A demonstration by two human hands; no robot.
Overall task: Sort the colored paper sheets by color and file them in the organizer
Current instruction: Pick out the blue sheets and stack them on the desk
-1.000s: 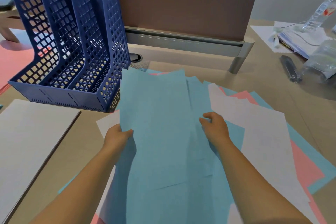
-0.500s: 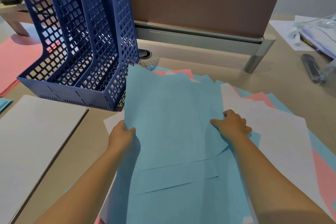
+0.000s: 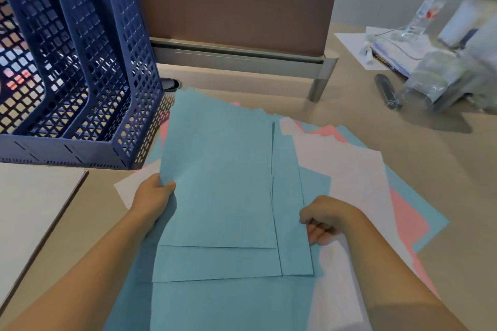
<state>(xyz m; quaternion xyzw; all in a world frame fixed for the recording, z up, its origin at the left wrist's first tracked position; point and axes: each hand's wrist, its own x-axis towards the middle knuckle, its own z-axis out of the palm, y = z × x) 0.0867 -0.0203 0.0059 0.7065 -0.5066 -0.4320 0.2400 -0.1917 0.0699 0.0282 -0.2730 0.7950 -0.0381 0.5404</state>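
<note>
Several light blue paper sheets (image 3: 220, 185) are fanned in a stack at the centre of the desk. My left hand (image 3: 152, 197) grips the stack's left edge, thumb on top. At the stack's right edge, my right hand (image 3: 326, 219) pinches the blue sheets with curled fingers. Under and to the right lie white sheets (image 3: 352, 177), pink sheets (image 3: 406, 215) and more blue ones, all mixed. A dark blue mesh organizer (image 3: 88, 67) with three upright slots stands at the upper left, its slots showing no filed paper.
A white sheet pile (image 3: 29, 209) lies at the left front. A brown desk divider (image 3: 236, 0) runs along the back. At the right are a black pen-like object (image 3: 387, 91), clear plastic bags (image 3: 441, 72) and papers. A cable grommet (image 3: 170, 84) sits beside the organizer.
My right hand slid down and back along the blue stack's right edge and now pinches it. The blue sheets are more squared together. My head view shifted left.
</note>
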